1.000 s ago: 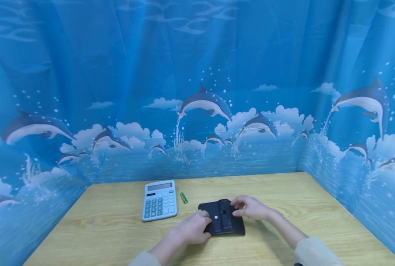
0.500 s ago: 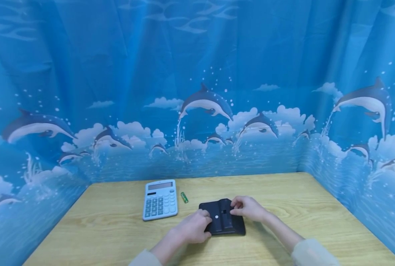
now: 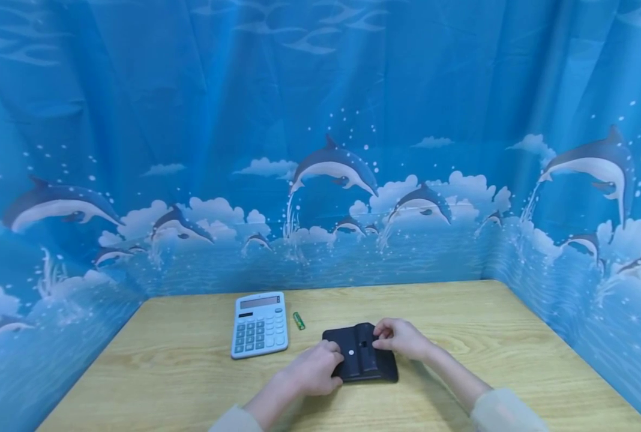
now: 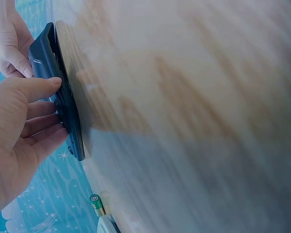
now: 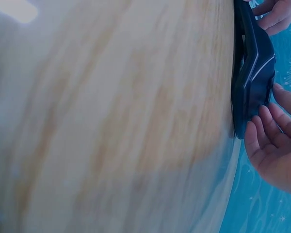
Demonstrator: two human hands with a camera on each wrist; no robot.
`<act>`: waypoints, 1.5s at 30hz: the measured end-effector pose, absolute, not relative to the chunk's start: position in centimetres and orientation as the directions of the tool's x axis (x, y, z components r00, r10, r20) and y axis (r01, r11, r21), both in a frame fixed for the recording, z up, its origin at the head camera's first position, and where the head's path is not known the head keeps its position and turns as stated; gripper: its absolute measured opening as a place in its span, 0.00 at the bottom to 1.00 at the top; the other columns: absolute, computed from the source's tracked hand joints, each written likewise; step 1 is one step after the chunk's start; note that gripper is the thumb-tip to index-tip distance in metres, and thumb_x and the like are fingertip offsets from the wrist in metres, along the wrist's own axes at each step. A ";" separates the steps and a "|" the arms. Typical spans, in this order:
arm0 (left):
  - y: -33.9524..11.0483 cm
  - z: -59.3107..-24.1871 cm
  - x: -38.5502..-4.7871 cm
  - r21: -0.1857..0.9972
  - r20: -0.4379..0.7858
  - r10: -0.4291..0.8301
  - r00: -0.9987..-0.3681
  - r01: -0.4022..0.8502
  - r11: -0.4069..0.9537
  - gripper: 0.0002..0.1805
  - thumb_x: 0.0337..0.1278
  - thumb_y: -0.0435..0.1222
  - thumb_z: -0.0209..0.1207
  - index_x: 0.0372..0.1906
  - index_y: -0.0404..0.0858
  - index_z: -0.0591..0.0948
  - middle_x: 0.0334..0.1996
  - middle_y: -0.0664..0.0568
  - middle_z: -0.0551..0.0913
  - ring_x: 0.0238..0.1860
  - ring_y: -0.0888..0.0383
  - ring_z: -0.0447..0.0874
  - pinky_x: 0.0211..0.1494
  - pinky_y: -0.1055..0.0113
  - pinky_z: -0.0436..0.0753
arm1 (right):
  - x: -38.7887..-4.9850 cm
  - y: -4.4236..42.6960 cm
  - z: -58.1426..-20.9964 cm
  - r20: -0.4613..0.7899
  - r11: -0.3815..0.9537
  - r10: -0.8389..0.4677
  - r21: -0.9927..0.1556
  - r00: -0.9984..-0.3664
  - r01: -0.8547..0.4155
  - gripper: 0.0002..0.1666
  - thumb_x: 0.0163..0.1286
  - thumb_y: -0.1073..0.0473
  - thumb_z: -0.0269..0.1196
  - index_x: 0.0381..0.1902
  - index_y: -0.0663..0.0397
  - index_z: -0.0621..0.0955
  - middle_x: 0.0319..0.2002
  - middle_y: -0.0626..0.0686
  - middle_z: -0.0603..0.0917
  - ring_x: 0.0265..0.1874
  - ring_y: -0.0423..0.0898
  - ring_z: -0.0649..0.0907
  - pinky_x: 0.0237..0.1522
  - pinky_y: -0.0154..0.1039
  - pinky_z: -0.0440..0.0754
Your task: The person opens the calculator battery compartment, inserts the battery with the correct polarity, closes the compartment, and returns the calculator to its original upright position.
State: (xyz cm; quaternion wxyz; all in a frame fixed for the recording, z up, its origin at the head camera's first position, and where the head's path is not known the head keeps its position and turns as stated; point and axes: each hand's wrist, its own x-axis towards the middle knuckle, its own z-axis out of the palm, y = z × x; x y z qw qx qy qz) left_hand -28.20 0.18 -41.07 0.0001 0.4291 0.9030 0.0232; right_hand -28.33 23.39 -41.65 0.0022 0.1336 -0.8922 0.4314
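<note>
A black device point(image 3: 352, 363) with a raised ridge, a small slot and a white round spot lies on the table. My left hand point(image 3: 313, 368) grips its left edge; in the left wrist view, the thumb of that hand point(image 4: 24, 126) is on one face of the device point(image 4: 49, 58) and the fingers are bent at its side. On the ridge's right side rest the fingertips of my right hand point(image 3: 405, 339), thumb apart from the forefinger. The right wrist view shows this hand point(image 5: 281, 141) with loosely bent fingers touching the device point(image 5: 254, 63); nothing is visible between them.
A light blue calculator point(image 3: 261, 324) lies on the wooden table point(image 3: 191, 372) to the left of the device. Just right of the calculator is a green battery point(image 3: 299, 321). A blue curtain with dolphins point(image 3: 320, 252) stands behind the table and along its sides.
My right thumb and fingertips have shifted slightly left along the ridge of the device. The left hand, device, calculator and battery look the same.
</note>
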 end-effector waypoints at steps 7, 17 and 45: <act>0.2 -41.1 -28.2 0.037 0.025 0.776 -0.630 0.777 0.629 0.19 0.49 0.44 0.65 0.46 0.38 0.82 0.42 0.55 0.77 0.43 0.62 0.73 0.48 0.71 0.76 | -28.4 23.4 -41.7 0.115 0.597 -0.238 -0.766 -0.964 -0.239 0.11 0.55 0.64 0.67 0.34 0.64 0.77 0.25 0.48 0.74 0.26 0.43 0.73 0.26 0.34 0.73; 0.2 -41.0 -28.2 0.036 0.019 0.781 -0.625 0.781 0.624 0.19 0.49 0.44 0.65 0.46 0.39 0.82 0.42 0.55 0.78 0.42 0.63 0.73 0.47 0.72 0.76 | -28.4 23.4 -41.6 0.099 0.583 -0.246 -0.780 -0.964 -0.228 0.11 0.55 0.65 0.67 0.34 0.64 0.76 0.25 0.49 0.73 0.26 0.43 0.72 0.26 0.34 0.72; 0.5 -40.9 -28.0 -0.015 0.008 0.771 -0.637 0.771 0.637 0.20 0.48 0.44 0.66 0.46 0.39 0.82 0.43 0.54 0.78 0.45 0.62 0.74 0.50 0.71 0.76 | -28.5 22.3 -40.4 -0.125 0.614 -0.072 -0.787 -0.990 0.054 0.08 0.54 0.68 0.65 0.29 0.63 0.75 0.25 0.53 0.74 0.21 0.44 0.72 0.23 0.39 0.78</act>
